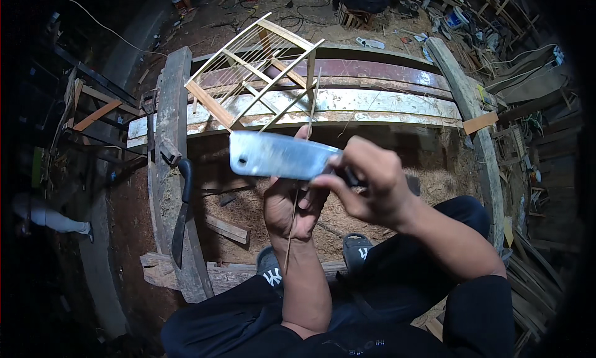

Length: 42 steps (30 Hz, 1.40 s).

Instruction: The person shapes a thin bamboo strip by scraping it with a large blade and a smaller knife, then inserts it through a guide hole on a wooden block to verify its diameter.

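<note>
My right hand [375, 181] is closed around the handle end of a cleaver [279, 155], whose broad steel blade points left and has a hole near its far corner. Behind and under the blade is my left hand [288, 212], palm up, with its fingers partly hidden. A thin wooden stick [315, 91] runs lengthwise through it, from above the blade down along my wrist. The blade crosses in front of the stick; whether they touch, I cannot tell. Just beyond the cleaver, a pale wooden frame with thin rods [210, 104] rests tilted on a plank bench [385, 102].
A black-handled curved knife [185, 178] hangs along the left beam [171, 109]. Another thick beam [462, 91] bounds the right. Wood scraps [226, 229] and shavings cover the ground near my feet. At the far left edge a person's leg [59, 220] shows.
</note>
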Motion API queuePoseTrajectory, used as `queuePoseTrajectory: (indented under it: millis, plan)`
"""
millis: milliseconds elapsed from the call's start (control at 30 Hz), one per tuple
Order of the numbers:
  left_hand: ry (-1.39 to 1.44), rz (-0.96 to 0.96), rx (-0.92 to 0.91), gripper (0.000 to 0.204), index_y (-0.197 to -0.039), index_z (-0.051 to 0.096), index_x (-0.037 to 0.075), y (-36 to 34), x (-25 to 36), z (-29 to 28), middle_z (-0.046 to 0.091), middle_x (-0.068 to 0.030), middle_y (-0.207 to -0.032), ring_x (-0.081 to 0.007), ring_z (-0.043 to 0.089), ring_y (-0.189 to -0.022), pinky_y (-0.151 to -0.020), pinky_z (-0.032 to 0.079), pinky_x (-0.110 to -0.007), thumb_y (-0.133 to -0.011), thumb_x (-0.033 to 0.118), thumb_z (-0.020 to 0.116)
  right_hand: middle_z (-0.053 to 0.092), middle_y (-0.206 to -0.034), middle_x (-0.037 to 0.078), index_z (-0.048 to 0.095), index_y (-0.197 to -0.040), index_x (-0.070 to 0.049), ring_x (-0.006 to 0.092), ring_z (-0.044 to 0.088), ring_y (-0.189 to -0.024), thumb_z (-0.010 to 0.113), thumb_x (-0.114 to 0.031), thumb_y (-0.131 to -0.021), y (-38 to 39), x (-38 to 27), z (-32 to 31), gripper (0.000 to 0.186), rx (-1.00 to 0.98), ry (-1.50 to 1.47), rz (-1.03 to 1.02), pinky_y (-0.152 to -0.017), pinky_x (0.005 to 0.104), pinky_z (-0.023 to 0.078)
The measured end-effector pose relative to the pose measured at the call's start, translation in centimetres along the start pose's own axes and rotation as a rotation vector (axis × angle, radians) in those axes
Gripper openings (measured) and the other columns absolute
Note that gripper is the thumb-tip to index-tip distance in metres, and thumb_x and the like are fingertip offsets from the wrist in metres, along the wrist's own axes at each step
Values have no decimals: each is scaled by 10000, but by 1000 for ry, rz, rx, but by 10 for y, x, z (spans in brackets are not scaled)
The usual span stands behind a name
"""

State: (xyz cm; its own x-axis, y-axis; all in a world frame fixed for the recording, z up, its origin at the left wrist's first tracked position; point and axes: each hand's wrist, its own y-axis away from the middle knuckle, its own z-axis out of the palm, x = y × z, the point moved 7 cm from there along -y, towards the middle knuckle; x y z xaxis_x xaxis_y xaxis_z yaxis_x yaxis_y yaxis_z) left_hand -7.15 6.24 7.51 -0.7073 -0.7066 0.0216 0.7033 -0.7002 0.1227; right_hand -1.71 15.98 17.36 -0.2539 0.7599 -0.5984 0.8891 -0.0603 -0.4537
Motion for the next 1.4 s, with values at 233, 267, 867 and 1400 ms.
queuePoseTrajectory:
  millis: [233, 267, 867, 1400]
  plan:
    - [13, 95, 357, 570, -1557, 336, -28, 5, 5, 0, 622, -120, -832, -98, 439, -465, -410, 390, -209, -1042, 146, 508, 566, -738, 101, 578, -851, -36, 292, 635, -603, 830, -196, -836, -2, 1, -1, 298, 19, 22, -24, -525, 386, 496]
    - [6, 27, 152, 579, -1558, 337, -25, 1, 5, -5, 616, -119, -850, -98, 439, -470, -412, 390, -206, -1038, 156, 518, 567, -738, 99, 578, -851, -38, 291, 635, -599, 830, -197, -837, -5, 5, -2, 298, 31, 11, -12, -522, 385, 495]
    - [11, -75, -22, 612, -1563, 259, -72, 4, -3, 6, 595, -122, -803, -74, 450, -452, -434, 387, -187, -1019, 85, 489, 585, -724, 112, 585, -850, -23, 258, 612, -564, 831, -197, -846, -9, 7, -10, 301, 48, 21, -18, -516, 374, 498]
    - [39, -33, 5, 275, -1243, 439, -115, 5, 1, 4, 485, -73, -719, -96, 400, -440, -421, 316, -248, -1058, 83, 394, 569, -666, 110, 585, -812, -19, 225, 614, -559, 848, -232, -832, -9, 0, -7, 339, 76, -10, -71, -493, 357, 470]
